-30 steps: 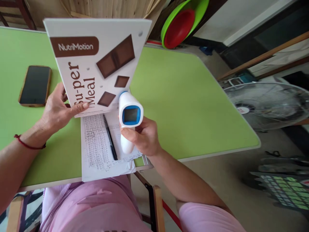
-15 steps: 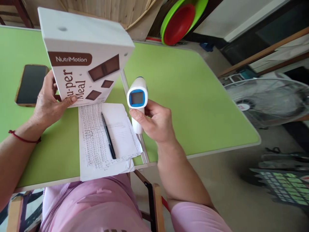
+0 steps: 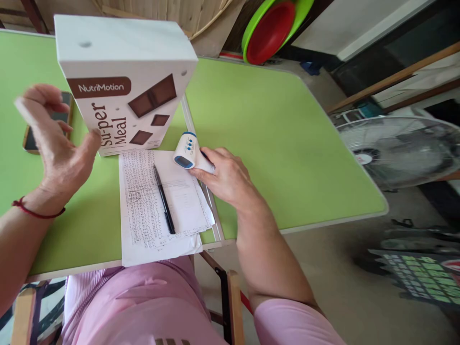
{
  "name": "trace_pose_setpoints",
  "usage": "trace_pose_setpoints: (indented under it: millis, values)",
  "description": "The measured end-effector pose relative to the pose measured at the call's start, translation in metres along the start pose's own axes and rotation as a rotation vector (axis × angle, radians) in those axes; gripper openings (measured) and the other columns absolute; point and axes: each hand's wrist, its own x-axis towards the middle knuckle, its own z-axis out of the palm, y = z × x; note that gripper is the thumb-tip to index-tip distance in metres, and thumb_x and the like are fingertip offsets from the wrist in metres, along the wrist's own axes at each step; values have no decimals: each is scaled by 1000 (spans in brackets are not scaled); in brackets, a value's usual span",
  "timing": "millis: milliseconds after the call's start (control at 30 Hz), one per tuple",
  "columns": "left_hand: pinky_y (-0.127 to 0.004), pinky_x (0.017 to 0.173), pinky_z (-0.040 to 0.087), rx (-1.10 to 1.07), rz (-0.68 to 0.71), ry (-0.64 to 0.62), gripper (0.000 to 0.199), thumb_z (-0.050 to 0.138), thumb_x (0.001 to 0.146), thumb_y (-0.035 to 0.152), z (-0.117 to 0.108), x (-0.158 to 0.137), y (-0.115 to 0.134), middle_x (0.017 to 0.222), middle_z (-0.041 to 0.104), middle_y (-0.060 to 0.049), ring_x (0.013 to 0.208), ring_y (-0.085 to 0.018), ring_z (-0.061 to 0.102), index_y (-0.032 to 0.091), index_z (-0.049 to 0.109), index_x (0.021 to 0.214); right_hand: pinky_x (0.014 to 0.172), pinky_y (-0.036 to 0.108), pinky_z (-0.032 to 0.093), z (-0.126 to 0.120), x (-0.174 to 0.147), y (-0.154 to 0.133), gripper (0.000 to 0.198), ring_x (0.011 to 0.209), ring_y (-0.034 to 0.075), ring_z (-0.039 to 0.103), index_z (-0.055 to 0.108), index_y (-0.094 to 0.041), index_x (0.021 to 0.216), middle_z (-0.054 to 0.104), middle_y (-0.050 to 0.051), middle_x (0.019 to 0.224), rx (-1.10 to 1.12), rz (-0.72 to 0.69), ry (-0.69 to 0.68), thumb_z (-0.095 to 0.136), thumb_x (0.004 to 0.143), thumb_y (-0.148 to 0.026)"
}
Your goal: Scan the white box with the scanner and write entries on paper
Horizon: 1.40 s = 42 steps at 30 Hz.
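A white box [image 3: 125, 110] marked "NutriMotion" stands upright on the green table, brown squares printed on its front. Beside its left edge is my left hand [image 3: 59, 139], fingers spread and raised, the thumb near the box's lower front corner; I cannot tell whether it touches. My right hand [image 3: 226, 175] grips the handle of a white and blue infrared thermometer [image 3: 187, 149], which is tilted over to the left, its small screen dark. Below the thermometer lie handwritten papers [image 3: 140, 206] with a black pen [image 3: 164, 199] across them. Partly hidden behind my left hand is a smartphone [image 3: 32, 139].
The green table [image 3: 287, 153] has a seam by the papers. Past its right edge stands a fan [image 3: 395, 151]. Green and red basins [image 3: 271, 33] lean beyond the far edge. A chair's wooden armrest [image 3: 235, 306] is below the near edge.
My left hand has let go of the box and lifted left with fingers spreading. My right hand has tipped the thermometer from upright to lying over leftward. The box now rests upright.
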Motion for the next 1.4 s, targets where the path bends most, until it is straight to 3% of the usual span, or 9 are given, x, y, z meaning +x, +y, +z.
trace_pose_setpoints:
  millis: [133, 233, 333, 600, 833, 1000, 1100, 1233, 1400]
  values:
    - [-29, 54, 23, -27, 347, 12, 36, 72, 74, 20, -3, -9, 33, 76, 43, 2, 65, -10, 40, 22, 47, 99, 90, 54, 44, -4, -6, -14, 56, 106, 35, 55, 62, -13, 125, 61, 17, 113, -72, -68, 143, 69, 77, -42]
    - [-28, 46, 33, 123, 544, -421, 9, 61, 87, 16, 1, -26, 53, 63, 50, 3, 53, -11, 48, 21, 54, 90, 89, 47, 47, -3, -14, -35, 39, 101, 29, 57, 62, -15, 115, 62, 16, 108, 76, -257, 299, 61, 85, -40]
    - [-31, 39, 31, 229, 784, -732, 20, 48, 96, 17, 11, -49, 61, 57, 54, 0, 43, -14, 48, 17, 58, 78, 66, 29, 49, 4, -21, -57, 21, 71, 15, 58, 61, -16, 104, 64, 6, 82, 344, -468, 132, 55, 93, -33]
    - [-33, 38, 17, 551, 563, -1204, 19, 62, 94, 29, 18, -74, 74, 55, 56, -2, 41, -20, 55, 10, 63, 95, 56, 24, 46, 11, -22, -60, 29, 58, 9, 51, 64, -14, 114, 59, -1, 71, 420, -526, 170, 52, 88, -8]
    - [-34, 46, 45, 744, 342, -1475, 64, 56, 101, 32, 16, -59, 92, 76, 70, -10, 64, -28, 69, -2, 31, 149, 80, 37, 56, 7, -17, -45, 48, 91, 19, 59, 50, -25, 137, 53, 6, 98, 885, -590, 198, 55, 90, -17]
    - [-40, 54, 54, 757, 225, -1508, 65, 54, 101, 35, 18, -59, 90, 77, 70, -11, 71, -34, 71, -1, 31, 150, 62, 28, 47, 18, -23, -51, 13, 68, 12, 52, 57, -24, 103, 48, -1, 77, 1184, -458, 256, 55, 97, -35]
    - [-41, 58, 56, 764, 198, -1518, 71, 56, 100, 35, 20, -59, 90, 77, 70, -11, 72, -34, 72, 1, 25, 154, 70, 34, 51, 17, -27, -52, 37, 73, 14, 59, 65, -21, 106, 58, 2, 77, 1200, -323, 105, 39, 102, -47]
    - [-43, 59, 57, 746, 160, -1502, 70, 56, 100, 37, 21, -58, 91, 77, 70, -11, 72, -35, 71, 0, 28, 152, 66, 29, 54, 13, -26, -56, 22, 69, 12, 63, 70, -17, 96, 66, 2, 77, 1078, -183, -1, 52, 95, -31]
    - [-43, 60, 58, 772, 152, -1523, 76, 58, 99, 42, 22, -57, 90, 81, 70, -13, 77, -36, 72, 2, 26, 154, 45, 18, 43, 16, -24, -65, 5, 50, 6, 53, 59, -17, 78, 62, -4, 64, 825, -213, 121, 62, 76, -14]
